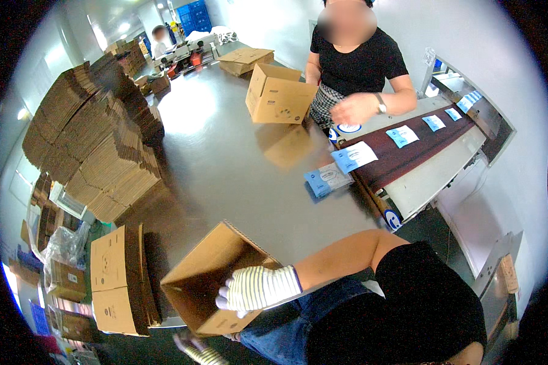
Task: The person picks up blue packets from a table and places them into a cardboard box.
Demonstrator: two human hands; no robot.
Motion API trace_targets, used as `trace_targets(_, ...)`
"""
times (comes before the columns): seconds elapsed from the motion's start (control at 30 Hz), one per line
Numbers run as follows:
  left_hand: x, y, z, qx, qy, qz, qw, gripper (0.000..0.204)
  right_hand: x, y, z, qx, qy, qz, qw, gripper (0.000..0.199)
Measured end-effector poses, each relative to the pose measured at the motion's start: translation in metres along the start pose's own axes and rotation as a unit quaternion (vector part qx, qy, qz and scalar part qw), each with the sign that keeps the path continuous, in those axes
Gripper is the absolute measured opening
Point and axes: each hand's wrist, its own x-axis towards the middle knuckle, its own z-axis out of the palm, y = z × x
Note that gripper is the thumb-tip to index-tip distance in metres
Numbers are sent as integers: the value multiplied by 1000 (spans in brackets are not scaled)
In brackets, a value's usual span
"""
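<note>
An open cardboard box (192, 286) lies tilted at the near edge of the metal table, its dark inside facing me. My right hand (256, 289), in a white glove with dark stripes, is closed at the box's opening, its fingers curled over the near side. Below the box, at the bottom edge of the view, my left hand (200, 351) in a similar striped glove shows only in part. Its fingers look stretched and apart, slightly blurred, with nothing visible in them. Just left of the box stand several folded flat cartons (112, 280).
Tall stacks of flattened cardboard (97, 134) fill the table's left side. Across it, a co-worker (359, 61) stands by another open box (280, 97). At right, a conveyor belt (402, 146) carries blue-and-white packets (354, 158); another packet (326, 180) lies at its end.
</note>
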Motion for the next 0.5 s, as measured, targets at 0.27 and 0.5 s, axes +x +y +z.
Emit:
trace_targets(0.27,34,91,21,360,-152,416,821,43,-7,63,5,-17,103,-24,994,56)
trace_targets(0.5,32,114,61,332,-132,421,833,26,-12,81,39,143,388,170,894,13)
